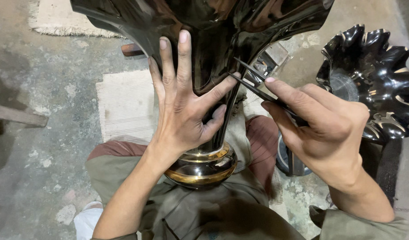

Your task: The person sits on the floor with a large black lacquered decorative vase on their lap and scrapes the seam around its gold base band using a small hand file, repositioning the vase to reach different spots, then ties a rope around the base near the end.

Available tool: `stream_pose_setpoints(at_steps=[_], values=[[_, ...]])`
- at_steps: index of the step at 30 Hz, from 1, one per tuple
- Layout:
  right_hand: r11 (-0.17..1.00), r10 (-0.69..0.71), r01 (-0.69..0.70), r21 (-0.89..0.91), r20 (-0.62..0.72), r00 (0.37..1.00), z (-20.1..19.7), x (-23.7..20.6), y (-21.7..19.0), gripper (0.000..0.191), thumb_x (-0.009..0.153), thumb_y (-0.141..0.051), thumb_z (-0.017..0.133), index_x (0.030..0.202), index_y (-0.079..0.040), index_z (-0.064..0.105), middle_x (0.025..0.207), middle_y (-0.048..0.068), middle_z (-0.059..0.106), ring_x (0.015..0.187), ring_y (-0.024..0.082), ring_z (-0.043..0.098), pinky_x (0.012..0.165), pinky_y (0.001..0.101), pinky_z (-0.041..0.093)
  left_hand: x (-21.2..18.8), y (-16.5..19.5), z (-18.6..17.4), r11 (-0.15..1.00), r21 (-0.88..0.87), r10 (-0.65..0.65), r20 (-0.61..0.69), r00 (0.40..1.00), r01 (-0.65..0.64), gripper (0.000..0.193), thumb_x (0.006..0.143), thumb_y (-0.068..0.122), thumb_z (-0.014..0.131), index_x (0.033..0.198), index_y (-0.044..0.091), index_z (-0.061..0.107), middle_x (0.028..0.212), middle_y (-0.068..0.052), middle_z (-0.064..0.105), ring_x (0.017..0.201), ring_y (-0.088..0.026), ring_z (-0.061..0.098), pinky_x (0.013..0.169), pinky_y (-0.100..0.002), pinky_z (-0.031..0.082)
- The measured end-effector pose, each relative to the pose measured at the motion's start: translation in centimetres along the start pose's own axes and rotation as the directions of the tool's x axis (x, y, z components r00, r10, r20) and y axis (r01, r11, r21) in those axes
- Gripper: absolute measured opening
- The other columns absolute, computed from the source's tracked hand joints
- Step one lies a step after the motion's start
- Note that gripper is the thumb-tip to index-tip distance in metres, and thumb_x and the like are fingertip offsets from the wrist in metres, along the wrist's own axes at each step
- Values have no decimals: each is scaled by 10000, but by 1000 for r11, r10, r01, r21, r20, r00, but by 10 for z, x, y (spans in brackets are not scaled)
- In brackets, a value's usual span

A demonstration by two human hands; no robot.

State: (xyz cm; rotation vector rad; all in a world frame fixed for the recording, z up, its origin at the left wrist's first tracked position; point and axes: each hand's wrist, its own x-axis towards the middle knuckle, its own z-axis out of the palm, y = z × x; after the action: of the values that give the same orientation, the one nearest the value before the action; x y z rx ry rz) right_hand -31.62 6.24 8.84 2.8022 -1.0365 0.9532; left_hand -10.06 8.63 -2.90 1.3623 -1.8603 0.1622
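Observation:
A tall glossy black vase (222, 31) with a flared wavy rim and a gold-banded base (200, 171) lies across my lap, its mouth pointing away. My left hand (182, 102) is spread flat on the vase's neck, fingers apart, steadying it. My right hand (320, 126) grips a thin dark two-pronged metal tool (253, 82). The prongs' tips touch the vase's side near my left thumb.
A second black wavy-rimmed vase (369, 75) stands on the floor at right. A pale woven mat (124, 104) lies on the rough concrete floor (40, 80). A wooden piece (18, 116) sits at left, another rug (58, 20) at upper left.

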Motion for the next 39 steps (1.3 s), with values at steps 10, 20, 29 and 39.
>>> stream_pose_setpoints(at_steps=[10, 20, 29, 39], values=[[1000, 3, -3, -11, 3, 1000, 1, -1, -1, 380, 836, 12, 862, 1192, -9, 732, 666, 82, 586, 513, 147, 525, 457, 319, 398, 0, 1, -1, 1000, 0, -6, -1, 1000, 6, 578, 893, 322, 838, 1443, 376, 671, 1686, -206, -56, 1570, -506, -38, 1252, -790, 126], [1000, -16, 16, 0, -12, 1000, 2, -1, -1, 378, 844, 18, 843, 1198, -14, 716, 704, 85, 604, 538, 147, 539, 471, 310, 411, 0, 1, -3, 1000, -20, -14, 7, 1000, 14, 560, 898, 311, 827, 1434, 369, 676, 1682, -210, -54, 1566, -507, -44, 1253, -789, 107], [1000, -17, 17, -9, -7, 1000, 2, -1, -3, 388, 850, 41, 841, 1213, -14, 714, 704, 89, 607, 545, 156, 552, 482, 323, 418, 1, 2, -4, 999, -25, -22, 9, 1000, 22, 550, 897, 312, 828, 1424, 370, 681, 1679, -214, -45, 1565, -509, -41, 1256, -788, 102], [878, -129, 269, -397, 345, 930, -5, -2, -16, 437, 870, -23, 693, 1302, -82, 725, 1048, 156, 758, 560, 162, 652, 386, 285, 462, -11, -10, 4, 954, -301, -53, -189, 981, -6, 716, 838, 192, 951, 1372, 208, 474, 1690, -159, 194, 1576, -395, 127, 1306, -591, 110]])
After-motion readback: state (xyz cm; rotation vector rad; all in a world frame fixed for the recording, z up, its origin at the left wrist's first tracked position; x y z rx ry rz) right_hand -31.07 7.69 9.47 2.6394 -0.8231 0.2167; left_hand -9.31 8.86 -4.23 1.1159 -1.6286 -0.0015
